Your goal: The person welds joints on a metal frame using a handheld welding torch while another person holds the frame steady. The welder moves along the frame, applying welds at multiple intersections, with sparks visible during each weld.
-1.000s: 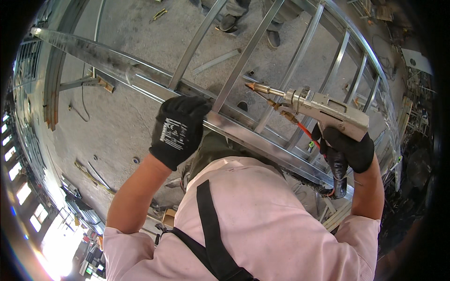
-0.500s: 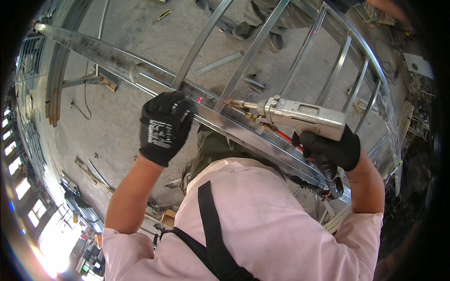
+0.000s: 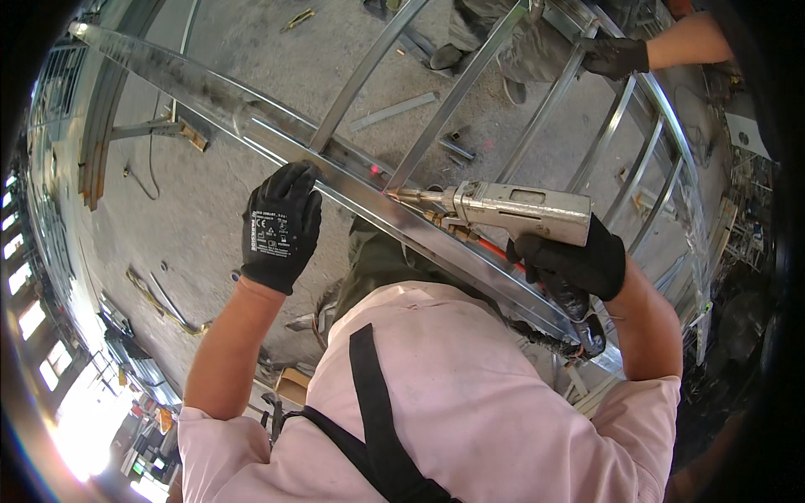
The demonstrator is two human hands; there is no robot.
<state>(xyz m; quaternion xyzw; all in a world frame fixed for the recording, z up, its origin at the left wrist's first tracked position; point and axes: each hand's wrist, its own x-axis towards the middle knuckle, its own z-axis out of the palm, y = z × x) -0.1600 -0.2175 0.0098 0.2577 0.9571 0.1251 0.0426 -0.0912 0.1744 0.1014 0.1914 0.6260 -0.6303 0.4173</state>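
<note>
The right hand (image 3: pixel 574 261) grips the tool (image 3: pixel 524 210); its tip has reached the rung's (image 3: pixel 453 101) foot at the rail (image 3: pixel 394 216), apparently lined up there. The left hand (image 3: pixel 283 226), narrow, contents untellable, has drawn to the rail's near side. Beyond the rail, a co-worker's hand (image 3: pixel 615 57) appears.
</note>
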